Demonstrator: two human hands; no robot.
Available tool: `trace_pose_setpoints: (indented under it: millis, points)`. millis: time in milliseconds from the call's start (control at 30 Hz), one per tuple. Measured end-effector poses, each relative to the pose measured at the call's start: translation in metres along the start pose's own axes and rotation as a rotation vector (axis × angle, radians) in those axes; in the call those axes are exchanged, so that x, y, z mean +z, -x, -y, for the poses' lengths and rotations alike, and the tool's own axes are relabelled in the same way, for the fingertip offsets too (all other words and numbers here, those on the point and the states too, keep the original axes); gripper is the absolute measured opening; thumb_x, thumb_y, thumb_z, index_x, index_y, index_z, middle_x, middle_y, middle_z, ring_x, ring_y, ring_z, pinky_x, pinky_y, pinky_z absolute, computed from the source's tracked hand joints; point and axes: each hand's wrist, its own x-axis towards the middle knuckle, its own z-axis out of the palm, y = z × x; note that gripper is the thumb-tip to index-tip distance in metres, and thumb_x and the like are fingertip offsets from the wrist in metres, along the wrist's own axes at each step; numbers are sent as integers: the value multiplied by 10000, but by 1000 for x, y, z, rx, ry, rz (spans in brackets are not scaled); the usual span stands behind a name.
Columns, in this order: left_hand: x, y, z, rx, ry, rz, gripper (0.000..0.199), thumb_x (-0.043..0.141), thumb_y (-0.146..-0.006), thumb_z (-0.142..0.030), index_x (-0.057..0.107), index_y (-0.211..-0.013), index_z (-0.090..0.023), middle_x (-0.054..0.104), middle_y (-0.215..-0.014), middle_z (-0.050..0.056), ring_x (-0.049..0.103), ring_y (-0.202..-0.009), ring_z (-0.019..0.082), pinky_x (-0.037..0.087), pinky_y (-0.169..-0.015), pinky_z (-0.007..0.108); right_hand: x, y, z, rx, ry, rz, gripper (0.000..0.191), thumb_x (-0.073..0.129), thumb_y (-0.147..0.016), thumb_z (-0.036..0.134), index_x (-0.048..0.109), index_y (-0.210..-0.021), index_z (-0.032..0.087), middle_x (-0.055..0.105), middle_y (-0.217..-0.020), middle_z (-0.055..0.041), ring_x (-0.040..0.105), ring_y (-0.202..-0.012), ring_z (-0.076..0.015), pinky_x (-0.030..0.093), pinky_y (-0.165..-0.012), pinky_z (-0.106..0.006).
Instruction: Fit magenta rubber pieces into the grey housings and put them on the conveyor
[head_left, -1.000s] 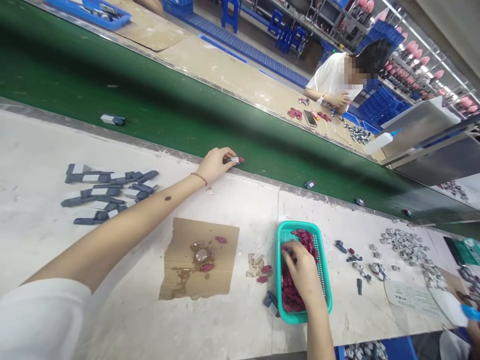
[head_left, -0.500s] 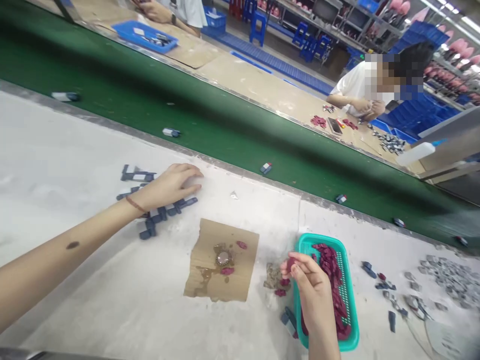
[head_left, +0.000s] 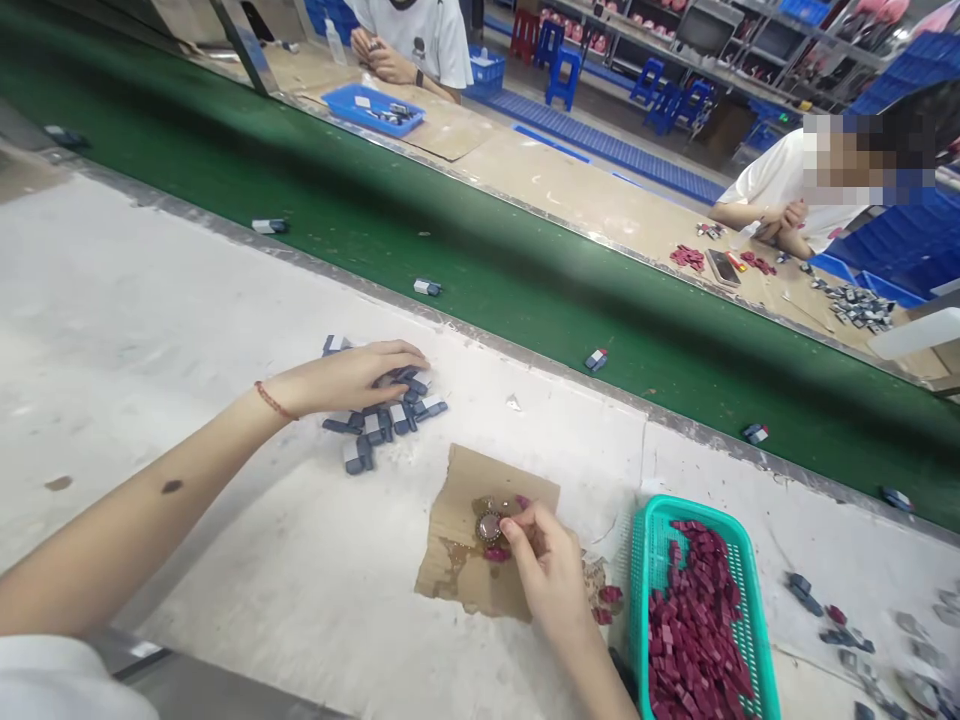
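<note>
My left hand (head_left: pixel 367 375) reaches over a pile of dark blue-grey plastic parts (head_left: pixel 377 425) with pale faces. Its fingers and thumb are apart, and some parts lie under and between them. My right hand (head_left: pixel 551 565) is closed in a pinch over a piece of brown cardboard (head_left: pixel 469 485). The small maroon piece it carried a moment ago is hidden by the fingertips. Those fingertips are at the edge of a small round metal cap (head_left: pixel 490 528) on the cardboard. Maroon pieces (head_left: pixel 496 553) lie beside the cap, and wet stains spread around it.
A green basket (head_left: pixel 759 610) full of maroon pieces stands on the right. Loose grey parts (head_left: pixel 802 595) lie beyond it. A green conveyor belt (head_left: pixel 510 305) carrying spaced parts crosses behind. Two people sit across it, near a blue tray (head_left: pixel 337 97).
My right hand has moved left from beside the basket to the cap on the cardboard. My left hand has drawn back onto the dark parts. The view has shifted left.
</note>
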Motion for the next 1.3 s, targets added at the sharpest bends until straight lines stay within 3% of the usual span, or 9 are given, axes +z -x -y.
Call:
trace_pose_setpoints:
  millis: [200,300,433,567,667,767,1067,1200,1300]
  points:
    - [0,-6,1,-55,33,-95,488,404,-852,-480,657,-1116,-156,671,-1110,156,613,-1051,333,470,-959,430,7,-4,-10,-271,358,47,286,364,-986,287,450,-718,236,530,-593,18,506,-517,-148,355,-504,-241]
    - [1,-4,-12,-162,173,-279,511,489,-813,-532,676,-1106,-156,668,-1164,158,642,-1003,337,489,-945,448,10,-5,-11,-365,475,35,301,308,-998,240,400,-711,246,532,-607,3,523,-539,-165,370,-523,-253]
    - [10,5,-44,-383,749,-435,522,707,-726,-494,677,-1134,-171,686,-1207,135,626,-1116,327,500,-980,406,11,-6,-10,-369,547,62,279,314,-992,196,386,-728,250,520,-599,12,512,-517,-167,357,-501,-255]
    - [32,17,-80,-524,1455,-338,408,819,-672,-301,699,-1046,-193,698,-1208,110,661,-1088,276,577,-881,329,12,-5,-9,-360,591,69,268,316,-987,178,386,-738,251,528,-600,11,533,-526,-175,358,-500,-258]
    - [49,24,-100,-595,1727,-234,312,777,-722,-175,696,-1022,-203,649,-1292,88,720,-931,226,623,-675,268,13,-5,-7,-323,604,107,242,333,-972,161,397,-756,248,541,-606,14,536,-516,-171,354,-488,-253]
    - [61,27,-111,-605,1757,-163,322,753,-750,-137,677,-1057,-194,673,-1244,97,723,-891,202,601,-598,217,15,-4,-6,-316,618,128,225,339,-958,139,402,-770,245,563,-620,6,552,-526,-172,353,-489,-249]
    - [93,28,-117,-402,1487,-169,362,801,-705,-407,664,-917,-148,752,-995,124,689,-949,250,558,-776,307,18,-3,-4,-192,512,117,199,363,-933,173,399,-752,247,575,-628,-7,567,-546,-178,355,-500,-255]
    - [104,34,-119,-287,1365,-207,377,718,-778,-469,623,-991,-172,748,-971,105,699,-806,224,557,-717,323,11,-4,-4,-4,120,89,208,445,-928,298,444,-729,236,536,-585,26,508,-499,-140,353,-477,-238]
    - [108,39,-120,-216,1218,-184,319,665,-829,-440,643,-1002,-173,742,-987,107,683,-824,226,541,-739,321,5,-5,-6,112,-279,28,284,529,-892,429,459,-702,229,492,-531,56,443,-436,-108,350,-431,-218]
